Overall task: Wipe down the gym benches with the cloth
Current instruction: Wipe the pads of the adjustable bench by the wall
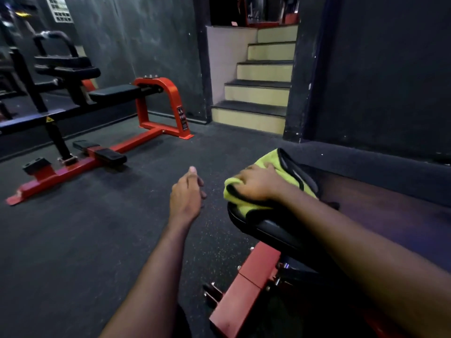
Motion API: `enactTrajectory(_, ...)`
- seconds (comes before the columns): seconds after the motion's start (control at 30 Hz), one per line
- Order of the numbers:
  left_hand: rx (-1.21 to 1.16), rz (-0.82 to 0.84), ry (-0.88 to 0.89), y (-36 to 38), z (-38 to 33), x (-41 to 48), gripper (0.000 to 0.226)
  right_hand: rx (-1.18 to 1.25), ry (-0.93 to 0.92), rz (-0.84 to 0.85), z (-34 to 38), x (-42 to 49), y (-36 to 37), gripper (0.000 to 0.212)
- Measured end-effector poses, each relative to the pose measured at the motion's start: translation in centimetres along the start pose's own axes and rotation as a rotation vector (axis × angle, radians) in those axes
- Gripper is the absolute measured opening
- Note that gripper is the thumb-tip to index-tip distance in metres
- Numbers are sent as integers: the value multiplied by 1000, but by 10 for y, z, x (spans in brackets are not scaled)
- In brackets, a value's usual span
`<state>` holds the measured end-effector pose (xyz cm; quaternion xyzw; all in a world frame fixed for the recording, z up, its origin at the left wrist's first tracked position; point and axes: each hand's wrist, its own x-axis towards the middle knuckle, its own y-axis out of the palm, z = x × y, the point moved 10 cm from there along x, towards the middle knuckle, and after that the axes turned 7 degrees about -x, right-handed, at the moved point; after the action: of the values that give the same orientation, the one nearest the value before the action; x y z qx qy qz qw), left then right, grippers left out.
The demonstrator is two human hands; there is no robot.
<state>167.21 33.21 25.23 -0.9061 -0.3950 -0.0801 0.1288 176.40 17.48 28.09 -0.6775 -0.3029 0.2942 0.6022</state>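
The right hand [256, 182] lies palm-down on a yellow-green cloth [288, 174], its grip pressing flat on the fabric with the fingers curled over the bunched left edge; whether the fingers actually pinch the fabric cannot be told. The cloth, edged with a dark trim, sits right of centre in the frame, spread over the near end of a black padded bench [271, 228] whose rounded edge shows just below the hand. The pad rests on a red steel frame [246, 289] with bolts, running toward the lower middle of the frame.

The left hand [186, 193] hangs in the air at the centre of the frame, above the dark speckled floor [97, 240], its grip released and holding nothing, fingers loosely bent, well apart from the cloth.

In the upper left stands a second bench [114, 92] with a black pad on a bright red frame, near a dark wall. Pale steps [263, 93] with dark treads rise at upper centre.
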Motion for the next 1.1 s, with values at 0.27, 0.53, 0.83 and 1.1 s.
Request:
enactTrajectory(0.27, 113, 495, 1, 87, -25, 48, 57, -39, 209, -62, 36, -36, 3, 62)
enactTrajectory(0.53, 217, 962, -107, 183, -22, 28, 63, -53, 605, -384, 28, -153, 19, 80)
enactTrajectory(0.83, 114, 863, -115, 196, 0, 19, 71, -32, 1094, -689, 26, -167, 12, 51)
enactTrajectory(1.1, 111, 822, -118, 197, 9, 24, 66, -166, 1196, -903, -28, -273, 20, 40)
